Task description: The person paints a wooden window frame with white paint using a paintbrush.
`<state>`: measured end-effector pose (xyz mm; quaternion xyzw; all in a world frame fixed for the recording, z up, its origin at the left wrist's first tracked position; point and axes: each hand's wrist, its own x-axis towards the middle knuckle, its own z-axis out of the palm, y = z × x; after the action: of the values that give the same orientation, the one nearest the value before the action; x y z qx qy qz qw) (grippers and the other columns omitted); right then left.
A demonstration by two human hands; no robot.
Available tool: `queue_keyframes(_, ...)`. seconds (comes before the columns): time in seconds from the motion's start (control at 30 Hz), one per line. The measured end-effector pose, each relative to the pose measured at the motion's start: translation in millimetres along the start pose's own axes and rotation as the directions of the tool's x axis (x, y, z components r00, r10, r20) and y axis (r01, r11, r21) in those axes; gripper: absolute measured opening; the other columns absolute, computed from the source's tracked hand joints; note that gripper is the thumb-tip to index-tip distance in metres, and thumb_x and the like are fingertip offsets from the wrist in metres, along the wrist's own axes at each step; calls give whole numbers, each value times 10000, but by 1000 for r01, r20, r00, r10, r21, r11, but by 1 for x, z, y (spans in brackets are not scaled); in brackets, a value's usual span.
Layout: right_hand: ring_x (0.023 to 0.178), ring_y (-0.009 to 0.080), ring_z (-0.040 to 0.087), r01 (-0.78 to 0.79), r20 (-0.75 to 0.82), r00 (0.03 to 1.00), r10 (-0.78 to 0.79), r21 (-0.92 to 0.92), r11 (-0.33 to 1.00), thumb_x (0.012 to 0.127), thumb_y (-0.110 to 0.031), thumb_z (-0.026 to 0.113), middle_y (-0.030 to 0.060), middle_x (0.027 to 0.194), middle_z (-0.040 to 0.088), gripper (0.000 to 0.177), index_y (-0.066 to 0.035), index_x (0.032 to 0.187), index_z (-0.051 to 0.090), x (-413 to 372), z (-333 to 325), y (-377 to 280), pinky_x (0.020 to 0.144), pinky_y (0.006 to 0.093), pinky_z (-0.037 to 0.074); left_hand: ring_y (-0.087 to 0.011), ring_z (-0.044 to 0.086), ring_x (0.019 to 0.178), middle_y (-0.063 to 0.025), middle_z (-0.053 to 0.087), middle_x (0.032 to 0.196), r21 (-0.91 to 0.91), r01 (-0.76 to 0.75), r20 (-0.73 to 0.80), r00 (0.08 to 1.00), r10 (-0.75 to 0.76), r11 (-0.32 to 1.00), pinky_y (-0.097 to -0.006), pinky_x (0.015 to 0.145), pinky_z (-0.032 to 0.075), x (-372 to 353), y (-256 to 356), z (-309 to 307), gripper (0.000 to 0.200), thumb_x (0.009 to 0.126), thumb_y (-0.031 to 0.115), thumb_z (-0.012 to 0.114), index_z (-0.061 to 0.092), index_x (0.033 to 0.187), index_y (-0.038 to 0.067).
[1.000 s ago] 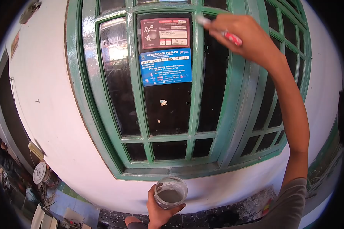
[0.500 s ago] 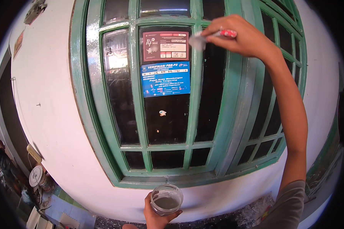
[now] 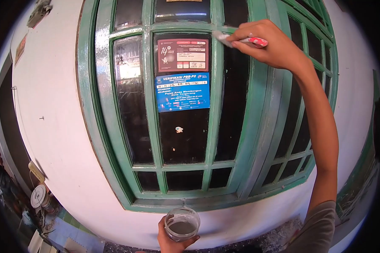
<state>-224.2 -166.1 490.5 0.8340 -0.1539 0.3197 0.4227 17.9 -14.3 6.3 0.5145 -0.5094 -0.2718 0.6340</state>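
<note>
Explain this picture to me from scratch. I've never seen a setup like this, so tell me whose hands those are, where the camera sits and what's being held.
There is no machine here, just a person using two bare hands. The camera is worn on that person's head and looks forward and down, and its wide lens bends straight edges. The right hand is raised, holding a brush with a red-patterned handle; its bristles are at an upright bar of the green window frame. The left hand, low down, holds a clear cup with something grey inside. The surface in front is upright: dark panes, one bearing a maroon label above a blue label.
</note>
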Motion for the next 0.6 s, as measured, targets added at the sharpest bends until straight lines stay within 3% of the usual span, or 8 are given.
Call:
queue_keyframes(0.07, 788, 292, 713, -98, 142, 987, 75, 163, 982, 925, -223, 708, 154, 927, 768, 236, -23, 1021, 789, -3, -13, -8, 787, 384, 566, -307, 625, 1206, -189, 619, 1322, 34, -22, -6, 1000, 22, 999, -416, 1004, 548, 2, -4, 0, 1145, 501, 141, 1048, 426, 1456, 25)
queue_keyframes(0.17, 767, 282, 706, -282, 233, 947, 220, 284, 916, 921, -237, 720, 158, 894, 767, 261, -15, 1039, 790, 4, -18, -12, 770, 366, 566, -304, 621, 1210, -183, 616, 1324, 68, -4, -4, 1000, 5, 998, -412, 1004, 548, 3, 6, 1, 1137, 504, 140, 1045, 429, 1453, 26)
queue_keyframes(0.27, 662, 129, 686, -268, 113, 963, 244, 322, 908, 965, -214, 711, 109, 874, 757, 248, 4, 1061, 780, 13, -13, 1, 630, 297, 546, -302, 618, 1215, -178, 614, 1323, 51, -15, 0, 1000, 15, 999, -413, 1009, 545, 4, 4, 3, 1133, 507, 139, 1044, 431, 1453, 30)
queue_keyframes(0.3, 692, 151, 702, -275, 41, 961, 274, 267, 924, 967, -219, 702, 117, 878, 757, 267, 12, 1081, 773, 17, -11, 8, 663, 296, 552, -302, 618, 1214, -178, 614, 1323, 61, -12, 2, 1000, 12, 998, -414, 1008, 545, 4, 5, 3, 1131, 508, 138, 1043, 431, 1453, 29)
queue_keyframes(0.4, 595, 167, 634, -277, -189, 937, 294, 115, 954, 923, -266, 772, 106, 796, 723, 308, -63, 1155, 761, 24, -7, 19, 567, 356, 510, -302, 619, 1213, -178, 614, 1323, 65, -7, 2, 1000, 7, 998, -415, 1006, 546, 4, 5, 4, 1129, 507, 136, 1042, 432, 1451, 27)
queue_keyframes(0.43, 576, 119, 607, -138, -346, 928, 136, 19, 990, 949, -233, 749, 65, 698, 653, 308, -28, 1180, 744, 25, -3, 16, 511, 294, 472, -302, 620, 1211, -178, 614, 1322, 48, -13, -4, 1000, 13, 999, -416, 1005, 547, 3, 2, 4, 1129, 505, 137, 1043, 434, 1450, 28)
queue_keyframes(0.53, 725, 172, 713, -34, -458, 888, -28, -127, 991, 963, -202, 689, 120, 881, 757, 267, 18, 1092, 766, 20, 9, 25, 691, 297, 557, -302, 623, 1208, -179, 614, 1320, 10, -5, -17, 1000, 5, 1000, -417, 1003, 548, 3, -7, 6, 1133, 499, 140, 1046, 437, 1448, 28)
queue_keyframes(0.6, 738, 186, 716, -25, -419, 908, -2, -59, 998, 961, -192, 687, 123, 884, 756, 261, 18, 1095, 764, 13, 18, 26, 703, 298, 557, -302, 624, 1206, -179, 614, 1318, 19, 4, -20, 1000, -4, 1000, -418, 1004, 548, 2, -7, 5, 1136, 497, 143, 1046, 437, 1448, 27)
